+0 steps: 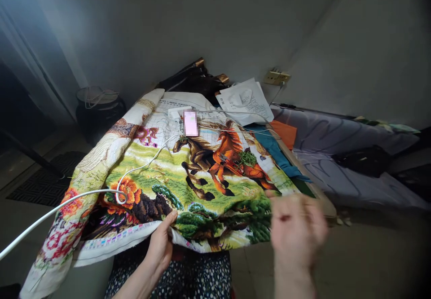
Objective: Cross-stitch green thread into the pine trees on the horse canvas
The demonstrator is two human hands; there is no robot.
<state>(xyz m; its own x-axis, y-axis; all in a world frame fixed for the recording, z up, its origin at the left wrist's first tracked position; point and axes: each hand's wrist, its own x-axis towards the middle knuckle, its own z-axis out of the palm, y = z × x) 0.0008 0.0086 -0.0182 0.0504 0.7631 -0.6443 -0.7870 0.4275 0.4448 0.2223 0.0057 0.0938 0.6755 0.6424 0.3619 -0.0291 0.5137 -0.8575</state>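
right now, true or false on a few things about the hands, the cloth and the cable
1. The left hand grips the near edge of the cloth. True.
2. The cloth shows two cats. False: it shows horses.
3. A white cable lies across the cloth's left side. True.
4. The right hand rests flat on the horses. False: it is blurred at the cloth's right edge, apart from them.
5. A pink phone lies on the far part of the cloth. True.
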